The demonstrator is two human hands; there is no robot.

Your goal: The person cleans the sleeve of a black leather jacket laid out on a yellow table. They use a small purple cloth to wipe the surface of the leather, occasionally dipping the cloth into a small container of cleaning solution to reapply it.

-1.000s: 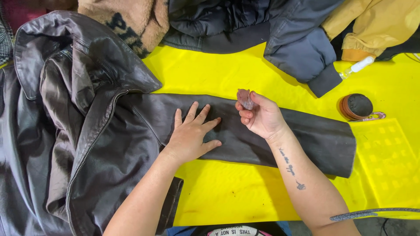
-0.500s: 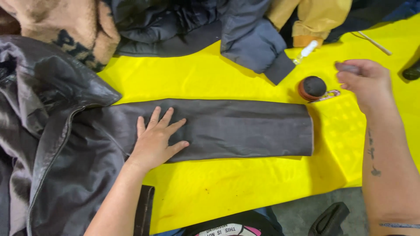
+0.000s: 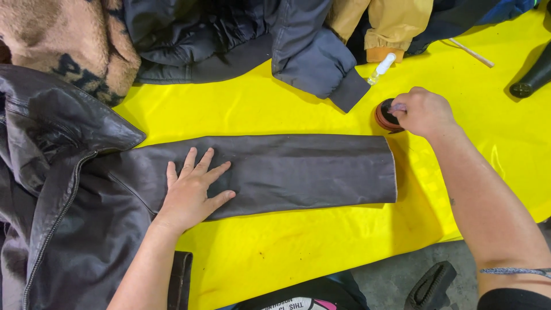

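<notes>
A dark brown leather jacket (image 3: 69, 189) lies on a yellow table cover (image 3: 275, 109), its sleeve (image 3: 298, 169) stretched flat to the right. My left hand (image 3: 192, 192) rests flat on the sleeve, fingers spread, near the shoulder end. My right hand (image 3: 422, 112) is closed around a small pinkish-grey cloth (image 3: 397, 107) and presses it into a small round brown tin (image 3: 383, 116) of dark paste just beyond the sleeve's cuff.
Piled along the far edge are a tan fleece garment (image 3: 63, 40), a dark grey padded jacket (image 3: 258, 34) and a mustard jacket (image 3: 390, 23). A small clear spray bottle (image 3: 381, 68) and a thin stick (image 3: 470, 53) lie near the tin. A dark object (image 3: 531, 74) sits far right.
My right hand carried the small cloth from above the sleeve out to the right, then down onto the round tin. My left hand stayed flat on the sleeve. The view shifted right.
</notes>
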